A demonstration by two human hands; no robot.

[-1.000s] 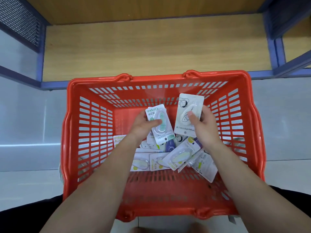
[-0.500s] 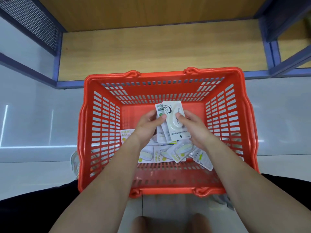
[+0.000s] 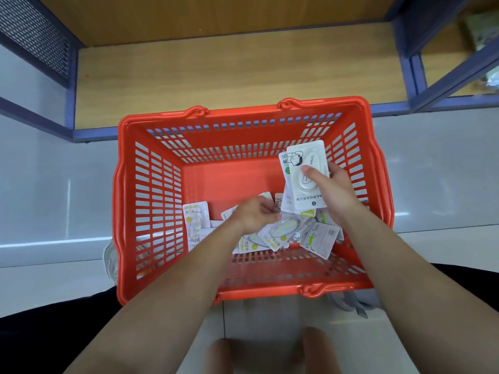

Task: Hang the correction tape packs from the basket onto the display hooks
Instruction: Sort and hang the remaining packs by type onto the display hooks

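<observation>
Right grip (image 3: 336, 194) pinches two stacked packs (image 3: 306, 202), thumb on top, at the right of the basket (image 3: 151, 211); left grip (image 3: 255, 215) curls over the loose pile (image 3: 280, 232), hold unclear.

Bright, even indoor light, apparently from above; no hard shadows anywhere. The grey floor (image 3: 40, 184) was glossy, with white glare streaks left of the basket (image 3: 151, 201) and a short one to its right. A faint soft shadow lay under the basket's near rim. The clear blister on the held packs (image 3: 305, 190) in the right hand (image 3: 337, 195) showed mild sheen. The left hand (image 3: 255, 217) was slightly motion-blurred, and the loose packs (image 3: 318, 238) by it were soft. Wide-angle distortion bent the shelf frame (image 3: 71, 76) and stretched the forearms toward the edges. The shelf goods (image 3: 480, 31) at top right were smeared and out of focus.
</observation>
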